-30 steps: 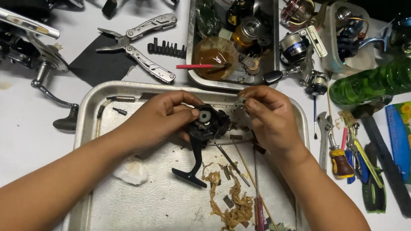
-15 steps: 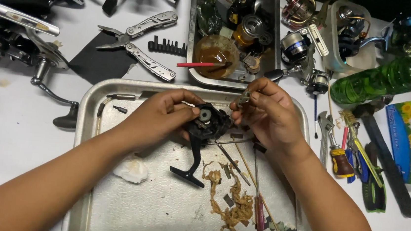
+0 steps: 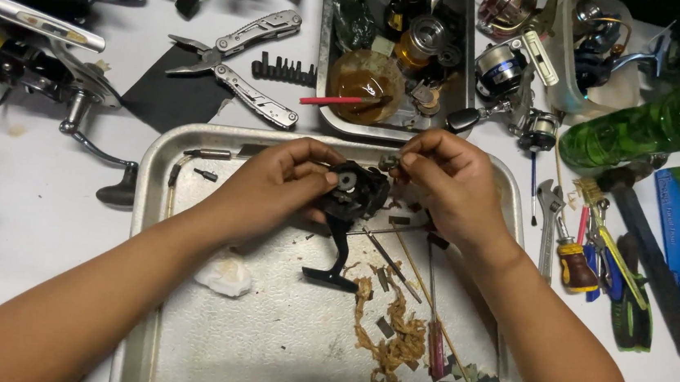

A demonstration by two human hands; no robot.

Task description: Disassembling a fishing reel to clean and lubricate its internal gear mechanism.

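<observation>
Compared with a second ago, the right hand (image 3: 449,184) is now sitting higher, its fingertips lifted off the black reel body (image 3: 354,192) and pinching a small metal part (image 3: 389,162) just above it; the left hand (image 3: 275,187) is holding its place, fingers wrapped around the reel's left side. The reel is hanging over the far middle of the metal tray (image 3: 181,316), its foot (image 3: 333,274) pointing near. Nearest, brown shreds (image 3: 389,335) and thin tools are crowding the tray's right half, while its near-left floor is lying open. Farther off, the pliers multitool (image 3: 240,63) and a parts bin (image 3: 397,57) are hemming the far rim.
</observation>
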